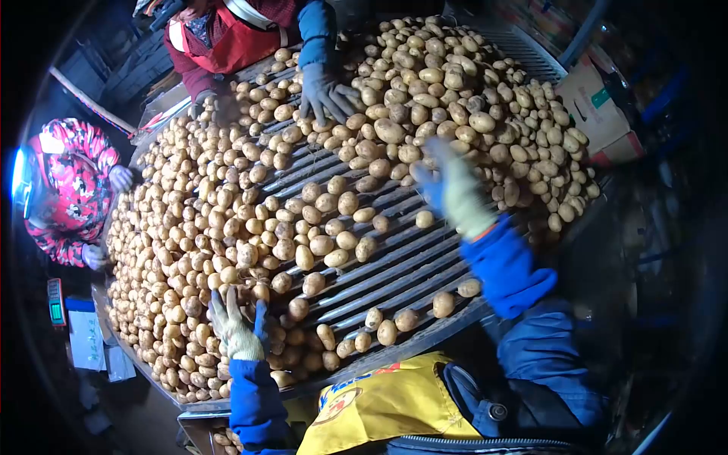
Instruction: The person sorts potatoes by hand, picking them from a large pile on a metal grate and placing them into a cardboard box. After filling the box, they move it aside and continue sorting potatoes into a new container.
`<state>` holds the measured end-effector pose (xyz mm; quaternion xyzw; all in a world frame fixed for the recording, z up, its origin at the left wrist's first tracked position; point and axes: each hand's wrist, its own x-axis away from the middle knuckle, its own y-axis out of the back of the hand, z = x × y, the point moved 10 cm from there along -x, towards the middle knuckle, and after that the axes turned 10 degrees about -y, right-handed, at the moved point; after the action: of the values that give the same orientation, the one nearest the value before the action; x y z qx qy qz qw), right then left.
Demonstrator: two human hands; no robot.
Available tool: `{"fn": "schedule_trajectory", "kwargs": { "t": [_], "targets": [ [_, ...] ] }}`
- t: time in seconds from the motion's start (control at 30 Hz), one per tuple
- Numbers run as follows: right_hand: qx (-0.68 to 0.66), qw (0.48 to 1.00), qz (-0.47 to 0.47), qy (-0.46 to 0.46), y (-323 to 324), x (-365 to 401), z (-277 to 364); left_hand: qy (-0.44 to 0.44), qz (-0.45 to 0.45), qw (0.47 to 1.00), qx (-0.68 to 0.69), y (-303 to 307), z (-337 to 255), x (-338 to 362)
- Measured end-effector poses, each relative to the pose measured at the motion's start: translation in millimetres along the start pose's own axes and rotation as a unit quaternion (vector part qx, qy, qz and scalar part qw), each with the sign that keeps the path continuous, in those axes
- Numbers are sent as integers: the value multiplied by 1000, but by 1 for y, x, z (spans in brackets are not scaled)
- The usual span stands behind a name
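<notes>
My left hand (236, 324), in a pale work glove with blue on it, lies on the potatoes (178, 265) at the near left of a slatted sorting table. Its fingers are spread over the potatoes, with the thumb apart. My right hand (453, 188), gloved the same way and blurred by motion, reaches over the slats (387, 267) at the edge of the large potato heap (432, 76). Its fingers are stretched toward the heap, thumb apart, and nothing shows in them. A few loose potatoes (387, 332) lie along the table's near edge.
Across the table, a person in a red apron (246, 42) has gloved hands (326, 95) among the potatoes. Another person in a patterned jacket (76, 178) stands at the left end. A cardboard box (599, 110) stands at right; a scale with a lit display (55, 303) is at left.
</notes>
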<state>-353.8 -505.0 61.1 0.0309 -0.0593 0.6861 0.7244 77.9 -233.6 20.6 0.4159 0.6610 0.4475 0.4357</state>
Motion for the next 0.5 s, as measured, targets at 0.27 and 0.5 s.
{"fn": "schedule_trajectory", "kwargs": {
  "t": [0.27, 0.5],
  "targets": [
    [534, 836, -65, 106, 74, -142, 40, -19, -123, 983, 138, 31, -48, 21],
    [515, 854, 45, 57, 58, -88, 10, -108, -73, 969, 209, 4, -113, -10]
  ]
}}
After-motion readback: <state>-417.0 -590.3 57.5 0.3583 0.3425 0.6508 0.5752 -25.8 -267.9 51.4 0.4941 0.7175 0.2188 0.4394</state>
